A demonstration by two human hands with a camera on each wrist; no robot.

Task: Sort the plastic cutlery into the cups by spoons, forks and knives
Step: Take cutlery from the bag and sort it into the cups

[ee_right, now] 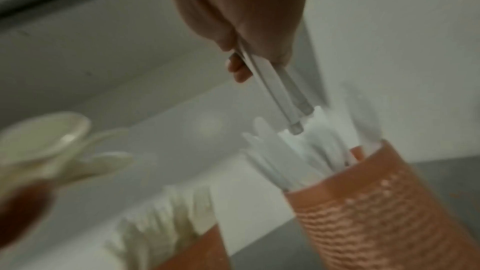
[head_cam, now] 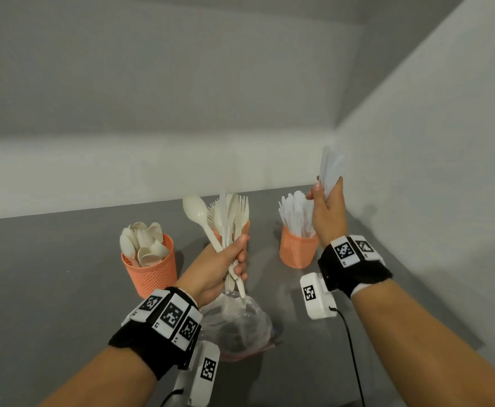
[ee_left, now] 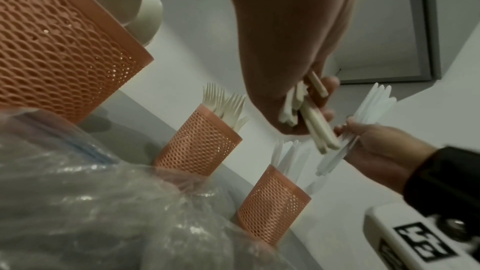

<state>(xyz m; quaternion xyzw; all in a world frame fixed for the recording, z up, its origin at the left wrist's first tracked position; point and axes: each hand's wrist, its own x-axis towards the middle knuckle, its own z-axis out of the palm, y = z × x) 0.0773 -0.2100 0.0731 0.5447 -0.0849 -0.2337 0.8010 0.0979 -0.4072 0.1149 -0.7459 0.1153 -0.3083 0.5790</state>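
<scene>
Head view: at right of centre, the right hand (head_cam: pixel 327 212) pinches a few white knives (head_cam: pixel 332 167) above the knife cup (head_cam: pixel 297 251), fingers curled round their handles. At lower centre, the left hand (head_cam: pixel 219 265) grips a mixed bundle of spoons and forks (head_cam: pixel 228 221). The step in hand is judged to be knife sorting; next, the handles must be lowered into that cup.

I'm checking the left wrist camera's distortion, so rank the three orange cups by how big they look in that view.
1. spoon cup, by far the largest, though it is nearest the camera.
2. and 3. fork cup and knife cup look about alike; the plastic bag hides both bases, so I won't rank them.
</scene>
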